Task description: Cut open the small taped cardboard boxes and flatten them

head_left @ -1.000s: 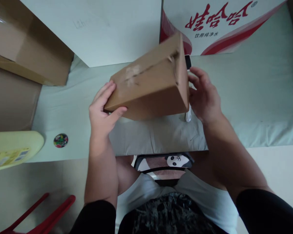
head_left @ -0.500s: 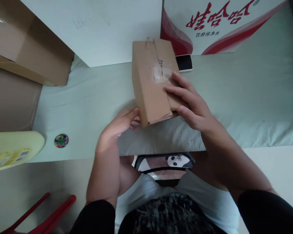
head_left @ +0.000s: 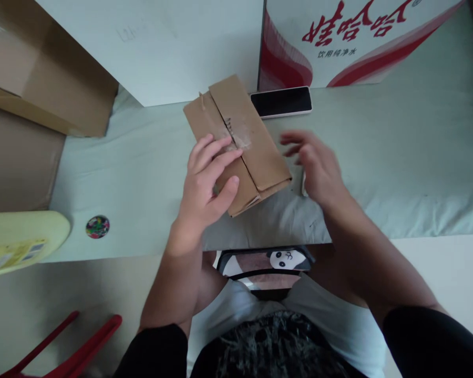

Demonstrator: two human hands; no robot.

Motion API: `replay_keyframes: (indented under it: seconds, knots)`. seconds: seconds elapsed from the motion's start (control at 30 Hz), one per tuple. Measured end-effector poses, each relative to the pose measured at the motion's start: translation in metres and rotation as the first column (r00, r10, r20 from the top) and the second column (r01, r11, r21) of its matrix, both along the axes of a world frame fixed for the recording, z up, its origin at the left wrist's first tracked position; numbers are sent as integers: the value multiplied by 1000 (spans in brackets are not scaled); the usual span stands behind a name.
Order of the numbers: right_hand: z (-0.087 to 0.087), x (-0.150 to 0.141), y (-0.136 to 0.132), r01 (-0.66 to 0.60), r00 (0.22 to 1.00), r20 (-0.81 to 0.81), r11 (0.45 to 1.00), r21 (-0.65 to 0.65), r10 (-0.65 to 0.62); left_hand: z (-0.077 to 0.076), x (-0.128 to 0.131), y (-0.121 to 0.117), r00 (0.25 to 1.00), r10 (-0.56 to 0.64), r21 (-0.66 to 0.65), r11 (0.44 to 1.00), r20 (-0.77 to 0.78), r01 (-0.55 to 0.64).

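A closed brown cardboard box [head_left: 256,142] lies slanted on the pale green cloth, with clear tape and dark handwriting across its top seam. My left hand [head_left: 208,178] rests on its top left side, fingers spread over the flap and the tape. To the right of the box, my right hand [head_left: 317,163] hovers apart from it, slightly blurred, with the fingers loosely bent and apart. A small pale object [head_left: 304,185] shows at the edge of that palm, mostly hidden. Behind the box lies a phone-like device [head_left: 284,102] with a black face and pale rim.
A large white box [head_left: 161,52] and a white-and-red printed carton [head_left: 350,63] stand at the back. Brown cartons [head_left: 82,100] fill the left. A yellow bottle [head_left: 27,236] and a round colourful disc [head_left: 98,227] are near the front left edge.
The box has turned anticlockwise and now lies flatter, uncovering more of the black-faced device. My left hand has moved from its lower side onto its top. My right hand has come off it.
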State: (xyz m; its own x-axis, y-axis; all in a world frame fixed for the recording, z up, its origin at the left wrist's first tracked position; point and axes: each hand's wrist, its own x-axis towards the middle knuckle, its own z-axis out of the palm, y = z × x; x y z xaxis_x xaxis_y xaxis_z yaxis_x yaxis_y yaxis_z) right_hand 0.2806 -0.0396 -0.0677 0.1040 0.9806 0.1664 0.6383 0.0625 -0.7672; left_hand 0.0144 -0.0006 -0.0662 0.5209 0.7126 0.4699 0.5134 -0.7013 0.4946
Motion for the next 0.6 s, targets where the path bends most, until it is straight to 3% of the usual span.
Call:
replay_keyframes:
  seconds: [0.03,0.07,0.1,0.13,0.23,0.33,0.43,0.5,0.53,0.6]
  knots:
    - [2,5,2,206,974,120,974,-96,-194,-1,0,0,1000,7,-9,1000,-5,-7]
    - [4,11,4,384,905,267,905,-182,-330,-2,-1,1,1000,16,-21,1000,-6,-16]
    - [5,16,6,501,831,408,827,-254,-378,-3,-2,1,1000,21,-29,999,-6,-21]
    - [6,21,8,552,784,516,768,-324,-346,-4,-3,2,1000,23,-38,999,-6,-23]
    - [1,28,8,502,776,619,713,-490,-120,-4,-3,2,1000,17,-56,998,-3,-17]
    - [-12,28,8,391,803,596,764,-513,-10,-5,-1,2,1000,5,-59,998,12,-4]
    - [-28,32,13,240,927,363,892,-384,-93,-7,2,3,998,-7,-51,999,57,10]
    - [-33,38,18,153,986,-27,956,-250,-165,-8,3,3,997,-10,-38,999,75,13]
    - [-33,41,21,123,952,-257,976,-177,-167,-8,3,3,997,-12,-32,999,73,15]
    - [-27,47,24,80,785,-613,996,-44,-90,-6,4,1,998,-18,-18,1000,53,19]
